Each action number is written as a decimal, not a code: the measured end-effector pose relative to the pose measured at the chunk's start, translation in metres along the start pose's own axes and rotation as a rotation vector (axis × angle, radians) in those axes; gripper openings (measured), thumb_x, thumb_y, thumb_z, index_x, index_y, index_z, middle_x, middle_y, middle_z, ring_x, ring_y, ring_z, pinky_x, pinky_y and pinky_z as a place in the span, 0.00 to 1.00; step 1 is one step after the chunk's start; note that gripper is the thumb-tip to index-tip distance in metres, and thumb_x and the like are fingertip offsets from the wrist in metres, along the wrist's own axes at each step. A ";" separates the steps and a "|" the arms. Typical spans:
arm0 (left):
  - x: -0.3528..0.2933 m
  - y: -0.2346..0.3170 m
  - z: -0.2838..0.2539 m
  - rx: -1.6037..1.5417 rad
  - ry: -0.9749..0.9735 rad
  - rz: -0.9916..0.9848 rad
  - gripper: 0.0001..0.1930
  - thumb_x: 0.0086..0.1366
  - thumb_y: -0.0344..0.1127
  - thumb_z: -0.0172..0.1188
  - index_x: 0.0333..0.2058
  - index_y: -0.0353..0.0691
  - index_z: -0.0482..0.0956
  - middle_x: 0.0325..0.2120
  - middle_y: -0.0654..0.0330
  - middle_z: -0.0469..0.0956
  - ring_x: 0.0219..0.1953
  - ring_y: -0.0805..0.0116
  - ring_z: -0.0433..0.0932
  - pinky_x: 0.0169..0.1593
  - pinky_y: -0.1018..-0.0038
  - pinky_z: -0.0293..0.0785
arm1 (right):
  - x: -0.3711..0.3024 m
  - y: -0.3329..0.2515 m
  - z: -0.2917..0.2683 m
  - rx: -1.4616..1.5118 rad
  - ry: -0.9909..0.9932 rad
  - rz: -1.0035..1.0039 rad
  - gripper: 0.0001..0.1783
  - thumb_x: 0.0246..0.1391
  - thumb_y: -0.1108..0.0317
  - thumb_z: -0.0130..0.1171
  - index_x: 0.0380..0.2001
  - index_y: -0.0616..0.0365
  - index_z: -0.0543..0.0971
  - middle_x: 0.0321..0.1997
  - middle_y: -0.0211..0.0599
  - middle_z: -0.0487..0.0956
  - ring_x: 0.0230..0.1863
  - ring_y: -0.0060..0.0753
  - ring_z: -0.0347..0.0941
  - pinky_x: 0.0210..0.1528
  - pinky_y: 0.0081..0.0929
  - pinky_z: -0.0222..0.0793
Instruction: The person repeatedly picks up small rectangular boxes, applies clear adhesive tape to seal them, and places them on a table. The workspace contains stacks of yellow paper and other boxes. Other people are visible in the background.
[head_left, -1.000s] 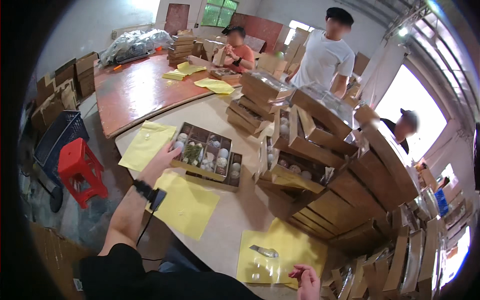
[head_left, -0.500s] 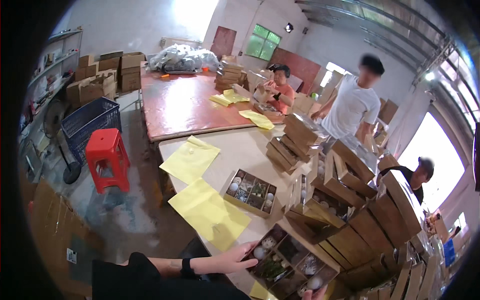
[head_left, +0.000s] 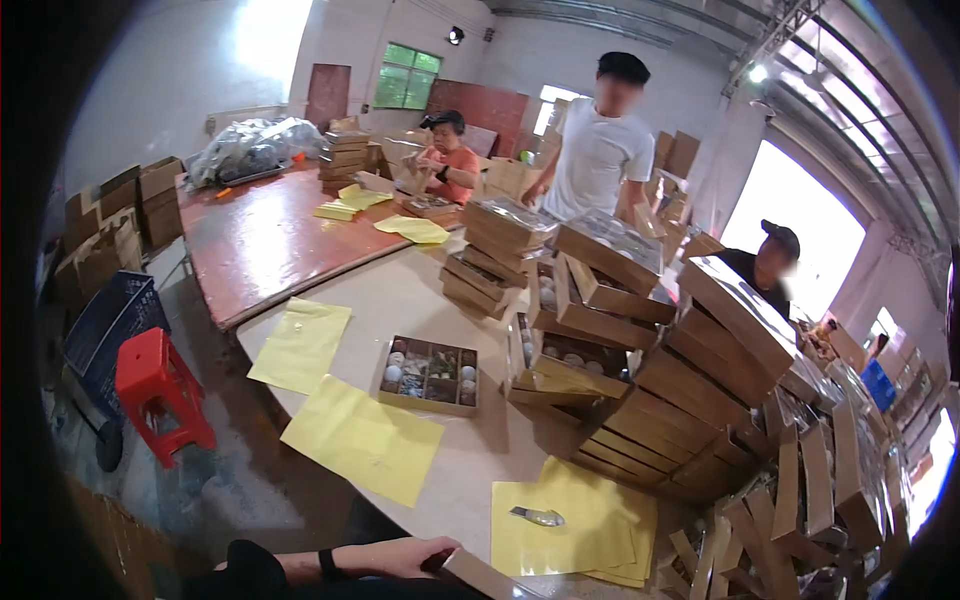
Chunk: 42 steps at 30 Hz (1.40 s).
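While your left hand (head_left: 424, 556) is gripping a box (head_left: 478, 578) by its end — low before you, near the yellow sheets (head_left: 580, 550) — you seem to be positioning it, the next move probably calling for level support. Your right hand is lying out of view, so I cannot tell its fingers' state.

Bare tabletop (head_left: 470, 450) leaves a lower-centre passage between yellow sheets (head_left: 365, 440); stacked boxes (head_left: 650, 420) block centre right, the held box (head_left: 485, 578) bottom centre.
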<state>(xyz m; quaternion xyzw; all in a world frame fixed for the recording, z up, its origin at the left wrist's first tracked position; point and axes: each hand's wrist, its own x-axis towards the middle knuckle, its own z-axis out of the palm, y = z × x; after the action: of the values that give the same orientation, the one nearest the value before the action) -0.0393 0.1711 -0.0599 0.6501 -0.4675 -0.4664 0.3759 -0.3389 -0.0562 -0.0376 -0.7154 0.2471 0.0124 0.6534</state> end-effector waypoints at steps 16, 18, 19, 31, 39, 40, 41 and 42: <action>0.036 -0.027 -0.022 0.225 -0.071 -0.340 0.33 0.65 0.55 0.61 0.58 0.38 0.64 0.51 0.47 0.76 0.57 0.57 0.74 0.57 0.65 0.69 | 0.072 -0.302 -0.096 -0.008 0.694 -0.818 0.39 0.62 0.75 0.50 0.73 0.56 0.47 0.17 0.25 0.71 0.17 0.12 0.64 0.17 0.11 0.58; 0.042 -0.027 -0.027 0.209 -0.121 -0.307 0.32 0.65 0.54 0.61 0.58 0.38 0.65 0.52 0.48 0.76 0.57 0.59 0.74 0.57 0.65 0.69 | 0.079 -0.303 -0.106 -0.105 0.750 -0.795 0.36 0.63 0.72 0.52 0.71 0.57 0.51 0.16 0.25 0.70 0.16 0.11 0.63 0.17 0.12 0.57; 0.042 -0.027 -0.029 0.200 -0.146 -0.284 0.31 0.66 0.53 0.61 0.57 0.38 0.65 0.52 0.49 0.76 0.57 0.60 0.74 0.57 0.66 0.69 | 0.082 -0.300 -0.106 -0.156 0.802 -0.808 0.35 0.63 0.71 0.52 0.71 0.58 0.53 0.16 0.24 0.70 0.16 0.11 0.62 0.17 0.12 0.56; 0.037 -0.040 -0.040 -0.373 -0.365 0.011 0.24 0.69 0.40 0.60 0.59 0.39 0.66 0.56 0.60 0.71 0.57 0.72 0.68 0.61 0.69 0.66 | 0.126 -0.120 -0.107 -1.124 -0.239 -0.100 0.39 0.58 0.40 0.55 0.64 0.55 0.66 0.46 0.55 0.78 0.47 0.54 0.75 0.48 0.39 0.72; 0.055 0.020 -0.079 -0.266 -0.274 0.155 0.15 0.70 0.35 0.58 0.52 0.35 0.77 0.52 0.56 0.79 0.55 0.68 0.75 0.59 0.71 0.70 | 0.171 -0.009 -0.063 -1.123 0.218 -0.446 0.34 0.53 0.49 0.63 0.61 0.50 0.71 0.59 0.46 0.71 0.60 0.52 0.66 0.60 0.49 0.61; 0.065 0.017 -0.080 -0.259 -0.249 0.117 0.15 0.70 0.35 0.58 0.52 0.36 0.77 0.52 0.57 0.79 0.54 0.68 0.76 0.58 0.71 0.71 | 0.174 -0.002 -0.059 -1.128 0.256 -0.480 0.33 0.53 0.50 0.64 0.61 0.49 0.72 0.59 0.45 0.71 0.60 0.50 0.66 0.60 0.48 0.61; 0.075 0.019 -0.077 -0.262 -0.236 0.089 0.15 0.70 0.36 0.58 0.53 0.36 0.77 0.52 0.57 0.79 0.54 0.68 0.76 0.58 0.71 0.71 | 0.174 0.006 -0.058 -1.144 0.299 -0.499 0.32 0.53 0.51 0.64 0.60 0.48 0.73 0.59 0.44 0.71 0.60 0.49 0.66 0.60 0.48 0.60; 0.085 0.028 -0.073 -0.025 -0.178 0.058 0.18 0.71 0.39 0.57 0.56 0.41 0.76 0.55 0.55 0.77 0.58 0.64 0.74 0.61 0.68 0.69 | 0.177 0.017 -0.061 -1.083 0.338 -0.510 0.29 0.53 0.52 0.64 0.58 0.45 0.75 0.59 0.42 0.71 0.60 0.47 0.66 0.61 0.47 0.59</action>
<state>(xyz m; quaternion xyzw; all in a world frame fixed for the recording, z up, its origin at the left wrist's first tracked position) 0.0340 0.0857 -0.0349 0.5874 -0.5117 -0.5173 0.3543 -0.2080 -0.1735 -0.1051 -0.9739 0.1269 -0.1340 0.1319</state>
